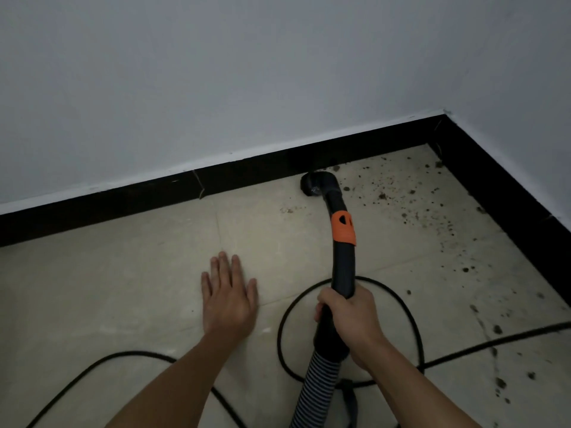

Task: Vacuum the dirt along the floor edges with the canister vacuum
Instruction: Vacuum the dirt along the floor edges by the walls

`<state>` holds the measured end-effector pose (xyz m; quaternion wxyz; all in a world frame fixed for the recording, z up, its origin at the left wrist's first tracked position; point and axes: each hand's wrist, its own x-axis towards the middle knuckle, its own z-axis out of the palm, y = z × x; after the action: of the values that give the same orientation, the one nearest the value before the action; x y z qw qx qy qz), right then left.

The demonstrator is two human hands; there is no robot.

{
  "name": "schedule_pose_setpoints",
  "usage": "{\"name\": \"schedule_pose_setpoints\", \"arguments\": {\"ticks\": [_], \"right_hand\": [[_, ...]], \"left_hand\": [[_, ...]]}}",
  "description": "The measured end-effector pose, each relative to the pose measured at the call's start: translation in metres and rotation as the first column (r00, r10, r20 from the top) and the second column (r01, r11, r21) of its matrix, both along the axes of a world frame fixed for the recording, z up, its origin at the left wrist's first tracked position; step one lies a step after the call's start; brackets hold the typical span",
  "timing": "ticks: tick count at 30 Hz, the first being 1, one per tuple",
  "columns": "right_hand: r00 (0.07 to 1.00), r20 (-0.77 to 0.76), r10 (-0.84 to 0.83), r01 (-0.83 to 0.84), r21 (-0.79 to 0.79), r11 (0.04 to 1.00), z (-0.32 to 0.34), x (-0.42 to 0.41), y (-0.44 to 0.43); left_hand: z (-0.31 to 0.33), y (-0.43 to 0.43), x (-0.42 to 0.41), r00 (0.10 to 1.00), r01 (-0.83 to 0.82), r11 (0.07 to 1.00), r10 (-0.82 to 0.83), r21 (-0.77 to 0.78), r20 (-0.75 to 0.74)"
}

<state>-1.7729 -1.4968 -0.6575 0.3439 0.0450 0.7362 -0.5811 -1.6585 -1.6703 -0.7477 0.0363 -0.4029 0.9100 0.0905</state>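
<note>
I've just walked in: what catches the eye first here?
A black vacuum wand with an orange collar, gripped by the right hand, reaches its nozzle to the black baseboard. Dark dirt speckles the pale floor toward the right corner. The left hand lies flat on it, and a black cord snakes nearby.

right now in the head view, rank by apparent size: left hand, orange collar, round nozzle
1. left hand: clearly largest, though nearest the camera.
2-3. round nozzle and orange collar: look about alike; the nozzle lies farther off, so unranked.
</note>
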Motion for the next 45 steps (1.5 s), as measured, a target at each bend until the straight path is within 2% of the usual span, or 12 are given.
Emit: {"name": "schedule_pose_setpoints", "arguments": {"ticks": [3, 6, 8, 10, 13, 15, 16, 20, 28, 32, 39, 45], "right_hand": [[0.994, 0.107, 0.027, -0.021, -0.061, 0.998, 0.016, -0.009, 0.002], [0.971, 0.235, -0.03, 0.068, -0.154, 0.986, 0.033, -0.024, -0.001], [0.934, 0.35, -0.075, 0.159, -0.217, 0.963, 0.043, -0.028, -0.005], [0.892, 0.436, -0.12, 0.243, -0.238, 0.94, 0.051, -0.03, -0.008], [0.862, 0.485, -0.148, 0.297, -0.247, 0.923, 0.053, -0.023, -0.021], [0.849, 0.505, -0.157, 0.312, -0.239, 0.92, 0.051, -0.015, -0.032], [0.838, 0.519, -0.165, 0.325, -0.233, 0.916, 0.052, -0.013, -0.037], [0.779, 0.59, -0.211, 0.425, -0.251, 0.87, 0.053, -0.042, -0.051], [0.838, 0.456, -0.301, 0.413, -0.169, 0.895, 0.047, -0.054, -0.093], [0.831, 0.428, -0.354, 0.457, -0.163, 0.875, 0.043, -0.078, -0.09], [0.829, 0.41, -0.381, 0.474, -0.152, 0.867, 0.041, -0.094, -0.103], [0.858, 0.446, -0.254, 0.364, -0.18, 0.914, 0.037, -0.06, -0.113]], "left_hand": [[0.014, -0.015, -0.001, 0.986, 0.058, 0.993, -0.073, 0.105, 0.148], [0.06, -0.032, -0.011, 0.949, -0.043, 0.923, -0.082, 0.383, 0.304], [0.096, -0.022, -0.014, 0.974, -0.136, 0.784, -0.007, 0.605, 0.228], [0.127, 0.007, -0.009, 0.977, -0.211, 0.586, 0.106, 0.783, 0.184], [0.141, 0.039, 0.003, 0.977, -0.204, 0.374, 0.133, 0.905, 0.166], [0.145, 0.047, 0.009, 0.963, -0.164, 0.197, 0.243, 0.966, 0.114], [0.146, 0.047, 0.013, 0.955, -0.144, 0.169, 0.283, 0.975, 0.092], [0.143, 0.041, 0.033, 0.944, -0.117, 0.355, 0.329, 0.927, -0.007], [0.116, 0.042, 0.043, 0.87, -0.092, 0.472, 0.467, 0.877, -0.16], [0.114, 0.031, 0.018, 0.875, -0.045, 0.591, 0.412, 0.805, -0.254], [0.097, 0.024, 0.001, 0.875, -0.089, 0.694, 0.398, 0.714, -0.277], [0.094, 0.022, 0.039, 0.857, -0.155, 0.707, 0.443, 0.69, -0.261]]}}
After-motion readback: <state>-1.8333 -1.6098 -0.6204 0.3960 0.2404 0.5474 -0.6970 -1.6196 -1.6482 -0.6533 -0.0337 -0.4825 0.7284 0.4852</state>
